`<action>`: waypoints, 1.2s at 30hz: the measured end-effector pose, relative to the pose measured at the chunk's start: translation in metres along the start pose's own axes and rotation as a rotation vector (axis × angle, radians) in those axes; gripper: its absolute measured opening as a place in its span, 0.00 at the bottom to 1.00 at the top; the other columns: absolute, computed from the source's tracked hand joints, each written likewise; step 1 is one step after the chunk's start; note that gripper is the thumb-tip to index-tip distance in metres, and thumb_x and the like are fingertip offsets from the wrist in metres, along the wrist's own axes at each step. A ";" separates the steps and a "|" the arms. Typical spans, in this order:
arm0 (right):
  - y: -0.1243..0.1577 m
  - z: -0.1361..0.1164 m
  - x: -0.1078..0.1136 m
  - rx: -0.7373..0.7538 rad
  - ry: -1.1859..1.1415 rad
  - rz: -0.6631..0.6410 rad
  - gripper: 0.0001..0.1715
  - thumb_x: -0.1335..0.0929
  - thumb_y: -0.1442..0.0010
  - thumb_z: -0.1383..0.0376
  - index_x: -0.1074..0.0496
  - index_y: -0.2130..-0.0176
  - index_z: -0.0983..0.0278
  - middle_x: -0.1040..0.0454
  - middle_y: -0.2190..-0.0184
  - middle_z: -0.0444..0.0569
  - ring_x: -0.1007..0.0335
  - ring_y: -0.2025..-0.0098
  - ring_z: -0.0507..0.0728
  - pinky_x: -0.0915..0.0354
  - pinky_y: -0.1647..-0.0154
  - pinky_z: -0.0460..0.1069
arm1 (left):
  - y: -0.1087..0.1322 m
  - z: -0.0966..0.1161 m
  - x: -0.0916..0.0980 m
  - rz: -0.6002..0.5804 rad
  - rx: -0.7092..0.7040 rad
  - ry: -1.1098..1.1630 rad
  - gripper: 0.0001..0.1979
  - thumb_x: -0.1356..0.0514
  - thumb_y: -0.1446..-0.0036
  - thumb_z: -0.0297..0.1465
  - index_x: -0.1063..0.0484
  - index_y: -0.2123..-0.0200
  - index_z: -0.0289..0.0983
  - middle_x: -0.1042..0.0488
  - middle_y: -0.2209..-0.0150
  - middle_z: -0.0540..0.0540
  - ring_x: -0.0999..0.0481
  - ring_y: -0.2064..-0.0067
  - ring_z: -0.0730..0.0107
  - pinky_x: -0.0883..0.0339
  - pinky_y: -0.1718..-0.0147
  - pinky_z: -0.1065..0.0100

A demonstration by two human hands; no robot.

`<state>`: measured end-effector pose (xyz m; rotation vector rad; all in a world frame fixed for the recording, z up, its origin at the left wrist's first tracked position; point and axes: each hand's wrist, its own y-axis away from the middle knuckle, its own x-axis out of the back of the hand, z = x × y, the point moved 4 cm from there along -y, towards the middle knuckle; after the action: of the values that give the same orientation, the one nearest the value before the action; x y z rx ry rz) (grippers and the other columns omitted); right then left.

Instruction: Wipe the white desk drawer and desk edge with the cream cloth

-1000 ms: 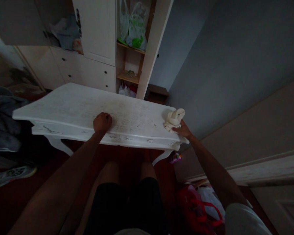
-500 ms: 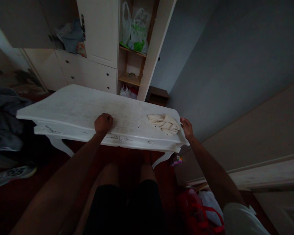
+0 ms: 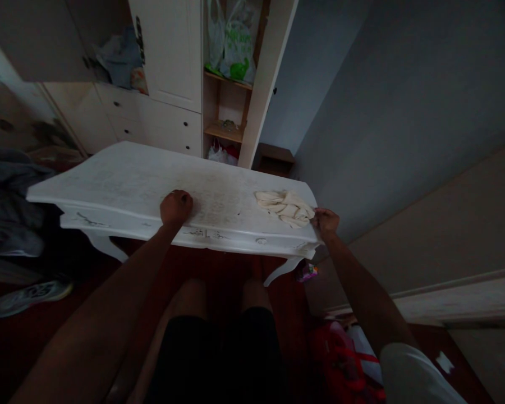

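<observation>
A white table (image 3: 105, 165) with curved legs and grey smudges on its top stands in front of me. My left hand (image 3: 176, 207) is closed in a fist on its front part, by the smudged middle; whether anything is inside the fist is hidden. Toward the right end lies a crumpled cream cloth (image 3: 284, 206). At the cloth's right edge, my right hand (image 3: 326, 219) has its fingers pressed together, and the fingertips meet the fabric.
Behind the table is a white wardrobe (image 3: 168, 67) with plastic bags (image 3: 238, 47) on a shelf. A small brown box-like unit (image 3: 275, 159) sits near the grey wall. On the floor are a red bag (image 3: 336, 353), a shoe (image 3: 33, 296) and dark clothing (image 3: 10, 185).
My right hand has come from just beside the cloth to touching its right edge, and the cloth's right side is drawn slightly outward. My left fist stays in the same spot.
</observation>
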<state>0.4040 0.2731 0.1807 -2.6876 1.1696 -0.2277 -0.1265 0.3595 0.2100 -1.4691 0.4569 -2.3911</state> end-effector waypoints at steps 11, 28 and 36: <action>0.003 0.002 -0.008 0.000 -0.031 -0.053 0.18 0.29 0.50 0.54 0.26 0.65 0.66 0.22 0.73 0.46 0.37 0.85 0.47 0.40 0.87 0.42 | 0.001 0.002 0.002 -0.002 0.012 0.013 0.19 0.52 0.42 0.33 0.22 0.61 0.34 0.23 0.58 0.35 0.25 0.58 0.55 0.35 0.59 0.60; 0.005 0.001 -0.005 0.011 -0.140 -0.034 0.16 0.24 0.57 0.59 0.21 0.67 0.64 0.22 0.78 0.43 0.32 0.82 0.49 0.31 0.82 0.44 | -0.001 -0.003 0.000 0.081 0.009 0.009 0.17 0.51 0.43 0.33 0.22 0.62 0.37 0.21 0.59 0.39 0.24 0.58 0.56 0.34 0.59 0.61; 0.007 0.000 -0.005 0.014 -0.180 -0.013 0.14 0.26 0.51 0.56 0.26 0.73 0.65 0.22 0.77 0.46 0.33 0.84 0.49 0.34 0.84 0.44 | -0.001 -0.001 0.002 0.071 0.001 -0.024 0.17 0.50 0.43 0.33 0.22 0.62 0.35 0.20 0.59 0.38 0.23 0.58 0.55 0.32 0.59 0.60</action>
<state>0.3955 0.2723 0.1791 -2.6398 1.0935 0.0049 -0.1287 0.3595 0.2118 -1.4548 0.4933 -2.3166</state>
